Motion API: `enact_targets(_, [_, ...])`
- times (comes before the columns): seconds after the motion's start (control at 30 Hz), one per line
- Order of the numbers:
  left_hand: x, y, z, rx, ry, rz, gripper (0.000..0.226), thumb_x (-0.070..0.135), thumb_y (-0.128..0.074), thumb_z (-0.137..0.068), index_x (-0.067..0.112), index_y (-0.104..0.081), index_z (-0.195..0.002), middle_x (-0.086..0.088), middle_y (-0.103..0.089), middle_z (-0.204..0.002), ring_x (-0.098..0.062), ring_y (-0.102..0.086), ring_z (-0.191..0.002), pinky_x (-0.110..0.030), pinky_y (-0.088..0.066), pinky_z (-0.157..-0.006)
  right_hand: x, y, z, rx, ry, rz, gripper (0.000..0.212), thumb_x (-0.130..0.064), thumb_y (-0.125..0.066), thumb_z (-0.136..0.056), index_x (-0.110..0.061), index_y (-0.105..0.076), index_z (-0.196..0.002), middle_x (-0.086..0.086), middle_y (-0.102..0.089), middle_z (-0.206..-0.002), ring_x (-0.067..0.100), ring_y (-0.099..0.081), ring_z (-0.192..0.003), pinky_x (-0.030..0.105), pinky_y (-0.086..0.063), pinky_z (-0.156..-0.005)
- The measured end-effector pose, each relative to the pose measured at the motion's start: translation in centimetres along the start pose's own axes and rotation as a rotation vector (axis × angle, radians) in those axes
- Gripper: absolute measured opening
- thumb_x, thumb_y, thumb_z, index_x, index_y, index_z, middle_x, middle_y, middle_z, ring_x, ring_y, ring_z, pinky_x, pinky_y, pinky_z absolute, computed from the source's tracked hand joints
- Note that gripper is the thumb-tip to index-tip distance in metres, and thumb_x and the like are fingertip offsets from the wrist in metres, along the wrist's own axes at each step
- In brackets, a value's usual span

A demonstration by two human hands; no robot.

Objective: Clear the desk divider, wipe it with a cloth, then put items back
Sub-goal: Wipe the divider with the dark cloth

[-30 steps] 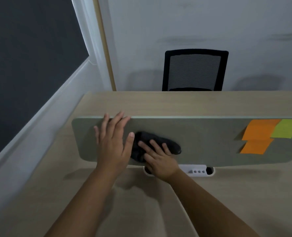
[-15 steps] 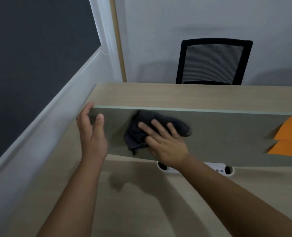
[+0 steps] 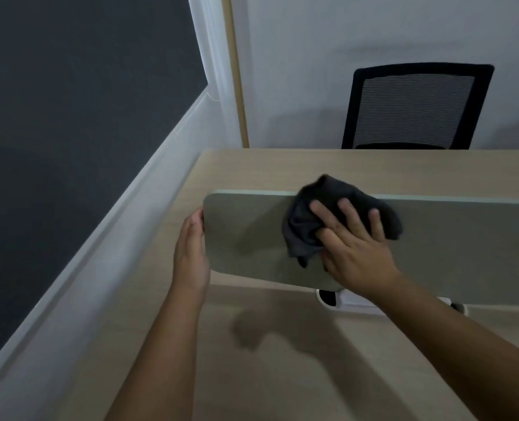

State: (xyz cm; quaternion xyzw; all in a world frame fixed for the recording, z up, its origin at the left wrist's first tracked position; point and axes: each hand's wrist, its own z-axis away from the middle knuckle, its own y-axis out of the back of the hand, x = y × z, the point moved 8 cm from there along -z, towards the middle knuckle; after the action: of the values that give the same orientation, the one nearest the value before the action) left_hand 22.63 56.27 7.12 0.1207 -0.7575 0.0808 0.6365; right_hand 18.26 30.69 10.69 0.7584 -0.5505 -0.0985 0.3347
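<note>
A grey-green desk divider (image 3: 452, 238) stands upright across the wooden desk (image 3: 282, 354). My right hand (image 3: 352, 247) presses a dark grey cloth (image 3: 310, 217) flat against the divider's near face, close to its top edge, fingers spread and straight. The cloth bunches up over the top edge. My left hand (image 3: 191, 250) rests against the divider's rounded left end, fingers straight along the edge. No sticky notes show in this view.
A black mesh office chair (image 3: 416, 107) stands behind the far side of the desk. A white cable grommet (image 3: 340, 300) sits under the divider. A white sill and dark window panel (image 3: 70, 147) run along the left.
My right hand slid the cloth up the divider to its top edge. My left hand moved from the divider's face to its left end. The camera turned left, so the orange notes left the view.
</note>
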Motion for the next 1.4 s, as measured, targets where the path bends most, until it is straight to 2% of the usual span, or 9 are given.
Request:
enact_targets(0.13, [0.5,0.0,-0.1,0.004,0.04,0.093,0.05,0.043,-0.018,-0.103,0.019,-0.058,-0.125,0.0,-0.063,-0.124,-0.012,-0.057,-0.117,-0.008,-0.045,-0.089,-7.5,-2.0,-5.3,-0.024,0.17,-0.115,0.004,-0.024,-0.048,-0.093,-0.023,-0.052,-0.093,-0.01,-0.032,-0.154,0.014,-0.025,-0.145,0.038,-0.007,-0.116])
enact_targets(0.27, [0.1,1.2,-0.2,0.013,0.05,0.045,0.057,0.045,-0.019,-0.102,0.012,-0.058,-0.127,-0.005,-0.062,-0.129,-0.011,-0.055,-0.121,-0.006,-0.039,-0.094,-13.2,-8.3,-2.3,-0.35,0.498,-0.149,0.027,-0.019,-0.038,-0.089,-0.018,-0.057,-0.108,-0.002,-0.039,-0.152,0.018,-0.033,-0.142,0.035,0.004,-0.118])
enact_targets(0.4, [-0.1,1.3,0.3,-0.01,0.027,-0.067,0.059,0.055,-0.024,-0.094,0.023,-0.06,-0.128,0.008,-0.061,-0.131,-0.002,-0.052,-0.125,-0.02,-0.035,-0.108,-13.1,-12.2,4.6,-0.724,0.761,-0.015,0.042,-0.018,-0.034,-0.097,-0.01,-0.053,-0.133,-0.002,-0.012,-0.161,0.016,-0.004,-0.149,0.034,0.032,-0.108])
enact_targets(0.53, [0.3,0.1,1.6,-0.005,-0.02,-0.189,0.061,0.052,-0.034,-0.092,0.024,-0.04,-0.145,0.009,-0.043,-0.147,-0.001,-0.039,-0.135,-0.021,-0.032,-0.112,-5.8,-8.3,7.2,-0.563,0.571,-0.075,0.031,-0.024,-0.042,-0.084,-0.023,-0.071,-0.094,-0.011,-0.026,-0.156,0.006,-0.009,-0.147,0.03,0.01,-0.12])
enact_targets(0.6, [1.4,-1.4,2.8,-0.023,-0.101,-0.278,0.066,0.051,-0.037,-0.092,0.027,-0.021,-0.152,0.008,-0.025,-0.157,0.0,-0.023,-0.143,-0.023,-0.022,-0.115,-1.0,-4.7,6.9,-0.429,0.468,-0.064,0.022,-0.026,-0.043,-0.085,-0.023,-0.064,-0.092,-0.013,-0.012,-0.16,0.007,0.001,-0.148,0.031,0.004,-0.119])
enact_targets(0.77, [4.9,-6.0,4.7,0.051,-0.349,-0.486,0.068,0.045,-0.038,-0.096,0.021,-0.012,-0.155,0.006,0.006,-0.163,-0.009,0.004,-0.15,-0.042,-0.011,-0.122,6.1,2.5,1.8,-0.294,0.331,0.063,0.021,-0.03,-0.042,-0.094,-0.019,-0.06,-0.091,-0.008,-0.035,-0.152,0.013,-0.011,-0.148,0.037,-0.005,-0.117])
enact_targets(0.93, [6.0,-13.5,8.2,-0.091,-0.447,-0.722,0.061,0.049,-0.03,-0.097,0.03,-0.016,-0.153,0.009,0.002,-0.163,-0.015,0.014,-0.149,-0.046,0.005,-0.118,6.4,1.2,5.3,-0.197,0.302,0.037,0.015,-0.027,-0.042,-0.093,-0.019,-0.055,-0.096,-0.006,-0.03,-0.155,0.015,-0.012,-0.148,0.037,-0.004,-0.117])
enact_targets(1.2, [7.2,-20.8,11.8,-0.18,-0.509,-0.803,0.064,0.05,-0.029,-0.095,0.028,-0.017,-0.154,0.011,-0.002,-0.163,-0.014,0.014,-0.149,-0.045,0.011,-0.117,12.2,-2.4,18.0,-0.53,0.614,0.06,0.03,-0.029,-0.04,-0.081,-0.028,-0.067,-0.095,-0.009,0.014,-0.16,0.012,0.012,-0.148,0.032,0.012,-0.117])
enact_targets(1.4, [9.4,-25.7,12.5,-0.21,-0.52,-0.803,0.061,0.05,-0.029,-0.097,0.025,-0.022,-0.152,0.011,-0.012,-0.162,-0.012,0.013,-0.149,-0.045,0.014,-0.116,18.6,6.1,10.4,-0.338,0.379,0.062,0.022,-0.028,-0.039,-0.092,-0.021,-0.059,-0.093,-0.011,-0.024,-0.155,0.012,-0.015,-0.146,0.034,0.004,-0.118])
